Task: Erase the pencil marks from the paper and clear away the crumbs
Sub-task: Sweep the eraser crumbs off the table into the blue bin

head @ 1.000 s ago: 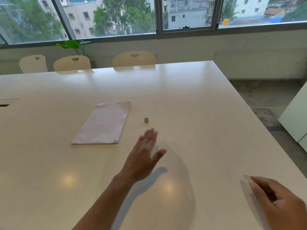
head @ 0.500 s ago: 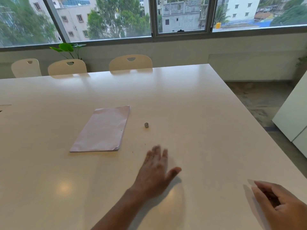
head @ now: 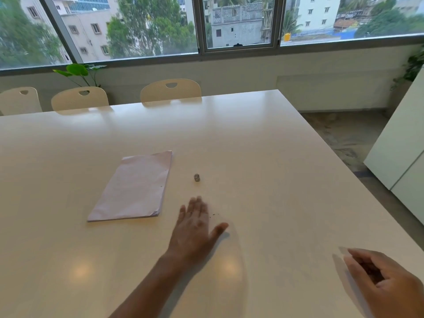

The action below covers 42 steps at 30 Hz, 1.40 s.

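Crumbs [head: 213,214] lie just right of left hand [head: 195,226], flat on tabletop [head: 275,180] with fingers [head: 197,206] straight; right hand [head: 385,281] sits loosely cupped at the edge, well apart.

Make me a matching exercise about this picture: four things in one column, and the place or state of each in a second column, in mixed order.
Things:
1 paper
2 left hand
3 right hand
4 crumbs

Place or state:
A cupped, near the right edge of the table
B dark specks beside straight fingers
C flat stack, left of the small grey object
D lies flat on the table

Pairs: 1-C, 2-D, 3-A, 4-B
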{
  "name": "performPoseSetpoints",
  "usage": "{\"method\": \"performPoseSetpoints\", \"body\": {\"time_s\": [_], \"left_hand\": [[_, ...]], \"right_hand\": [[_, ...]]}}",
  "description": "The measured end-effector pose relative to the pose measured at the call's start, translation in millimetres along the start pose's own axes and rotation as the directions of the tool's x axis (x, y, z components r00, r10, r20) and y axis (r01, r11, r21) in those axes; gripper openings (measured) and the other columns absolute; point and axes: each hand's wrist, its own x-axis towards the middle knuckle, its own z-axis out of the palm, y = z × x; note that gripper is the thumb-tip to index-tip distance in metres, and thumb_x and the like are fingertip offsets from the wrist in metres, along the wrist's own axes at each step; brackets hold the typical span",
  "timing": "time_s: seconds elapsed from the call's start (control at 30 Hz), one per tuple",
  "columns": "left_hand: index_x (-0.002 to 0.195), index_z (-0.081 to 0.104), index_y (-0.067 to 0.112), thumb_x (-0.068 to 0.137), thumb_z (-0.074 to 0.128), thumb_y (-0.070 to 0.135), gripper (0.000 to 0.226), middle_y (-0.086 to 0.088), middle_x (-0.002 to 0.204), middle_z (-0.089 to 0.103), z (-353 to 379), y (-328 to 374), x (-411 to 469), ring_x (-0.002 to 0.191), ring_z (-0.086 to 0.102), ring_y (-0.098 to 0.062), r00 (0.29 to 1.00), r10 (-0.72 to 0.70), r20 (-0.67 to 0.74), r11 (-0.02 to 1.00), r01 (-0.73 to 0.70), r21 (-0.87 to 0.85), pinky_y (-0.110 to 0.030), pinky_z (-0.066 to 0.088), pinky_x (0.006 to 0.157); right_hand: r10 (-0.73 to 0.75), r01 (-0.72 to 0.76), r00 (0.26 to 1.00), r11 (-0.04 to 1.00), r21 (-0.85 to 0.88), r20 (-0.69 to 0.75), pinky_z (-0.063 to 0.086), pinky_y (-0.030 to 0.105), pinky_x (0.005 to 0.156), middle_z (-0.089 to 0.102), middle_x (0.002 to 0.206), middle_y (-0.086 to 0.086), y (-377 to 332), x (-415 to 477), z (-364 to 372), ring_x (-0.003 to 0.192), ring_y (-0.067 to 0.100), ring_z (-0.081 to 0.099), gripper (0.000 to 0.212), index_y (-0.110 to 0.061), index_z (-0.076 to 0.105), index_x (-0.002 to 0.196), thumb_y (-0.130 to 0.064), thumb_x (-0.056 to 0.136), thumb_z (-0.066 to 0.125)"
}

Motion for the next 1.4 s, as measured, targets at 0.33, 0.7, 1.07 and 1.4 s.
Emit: {"method": "performPoseSetpoints", "body": {"time_s": [0.33, 0.7, 1.07, 1.4], "left_hand": [[0.169, 0.014, 0.016, 0.095, 0.008, 0.085, 0.101, 0.005, 0.175, 0.002, -8.1, 34.1, -5.2, 0.161, -0.008, -0.004, 0.939, 0.323, -0.114, 0.929, -0.338, -0.151, -0.034, -0.001, 0.132], [0.166, -0.003, 0.005, 0.068, -0.030, 0.092, 0.135, -0.014, 0.175, -0.014, 7.3, 15.0, -29.6, 0.162, -0.017, -0.023, 0.999, -0.030, 0.014, 0.999, 0.030, 0.012, -0.041, -0.012, 0.130], [0.168, -0.004, 0.009, 0.102, 0.022, 0.078, 0.099, -0.008, 0.175, -0.013, 8.7, 146.5, -3.8, 0.160, -0.021, -0.016, 0.901, 0.433, -0.039, 0.872, -0.429, -0.234, -0.039, -0.006, 0.132], [0.165, -0.010, 0.005, 0.079, -0.017, 0.092, 0.123, -0.013, 0.174, -0.017, 6.5, 25.6, -14.1, 0.160, -0.023, -0.022, 0.997, 0.061, 0.051, 0.998, -0.062, 0.028, -0.042, -0.011, 0.131]], "right_hand": [[0.007, -0.007, 1.000, 1.000, -0.011, -0.003, 0.048, 0.006, 0.072, 0.075, 0.087, -0.020, -2.4, 0.6, -0.7, 0.078, 0.008, 0.069, 0.028, -0.033, 0.078, 0.087, -0.006, 0.081, 0.084], [-0.029, 0.029, 0.998, 1.000, -0.004, -0.061, 0.052, 0.013, 0.068, 0.077, 0.078, -0.010, -9.8, -6.1, -3.0, 0.079, 0.007, 0.071, 0.023, -0.028, 0.081, 0.086, -0.006, 0.082, 0.085], [-0.021, 0.020, 0.999, 1.000, -0.015, -0.032, 0.050, 0.005, 0.067, 0.075, 0.089, -0.022, -8.3, -4.2, -9.6, 0.084, 0.003, 0.071, 0.016, -0.022, 0.081, 0.090, -0.007, 0.087, 0.080], [0.000, 0.003, 0.998, 0.998, 0.058, -0.056, 0.053, 0.010, 0.064, 0.076, 0.082, -0.020, -3.0, -0.5, -10.7, 0.081, 0.008, 0.071, 0.015, -0.026, 0.079, 0.086, -0.012, 0.091, 0.077]]}}
